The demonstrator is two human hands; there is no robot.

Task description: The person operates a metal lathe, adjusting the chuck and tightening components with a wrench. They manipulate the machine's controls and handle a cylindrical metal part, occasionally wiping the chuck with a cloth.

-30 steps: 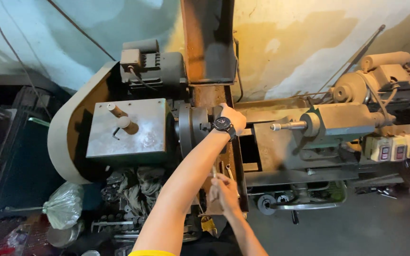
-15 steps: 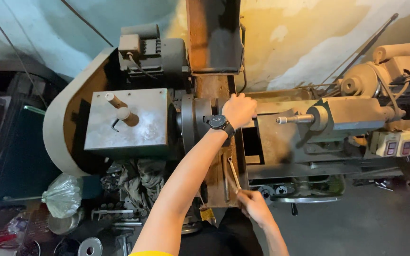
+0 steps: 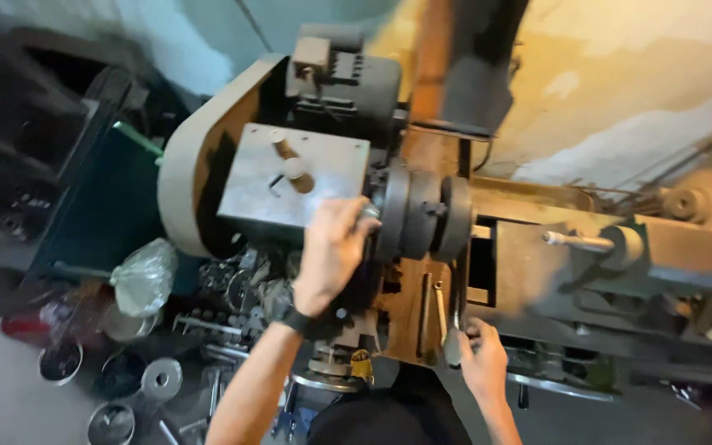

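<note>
Left hand (image 3: 333, 251) is wrapped on the lathe chuck (image 3: 409, 216), so grip the rim firmly. Right hand (image 3: 481, 360) is closed on a chuck key (image 3: 447, 325); keep it steady.

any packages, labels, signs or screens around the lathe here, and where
No labels, signs or screens can be made out; the picture is blurred.
Clear plastic bag: knotted and crumpled, left of the lathe, below the pale belt guard.
Left hand rests at the chuck; right hand grips a metal tool.
</note>
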